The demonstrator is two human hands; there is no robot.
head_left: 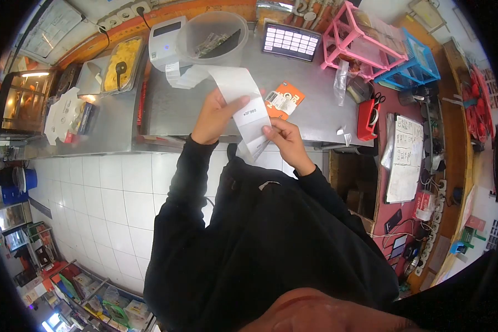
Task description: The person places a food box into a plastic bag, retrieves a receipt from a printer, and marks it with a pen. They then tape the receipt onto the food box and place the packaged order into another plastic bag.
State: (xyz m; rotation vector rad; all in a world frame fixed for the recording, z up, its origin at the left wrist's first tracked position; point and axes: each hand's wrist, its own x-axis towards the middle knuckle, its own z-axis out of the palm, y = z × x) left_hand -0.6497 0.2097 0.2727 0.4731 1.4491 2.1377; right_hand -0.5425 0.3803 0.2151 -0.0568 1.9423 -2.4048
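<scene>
A long white strip of printed labels (243, 99) runs from the white label printer (167, 41) down to my hands over the steel counter (166, 113). My left hand (213, 117) pinches the strip from the left, thumb on top of the paper. My right hand (285, 141) holds the strip's lower end, where it folds. Both arms wear black sleeves. An orange card (285, 99) lies on the counter just past my right hand.
A clear plastic tub (213, 36) stands beside the printer, a lit keypad screen (290, 41) behind. Pink rack (359, 39) and blue basket (418, 63) at right. A red tape dispenser (369, 117), clipboard (405, 157), food tray (122, 63) at left, white tiled floor below.
</scene>
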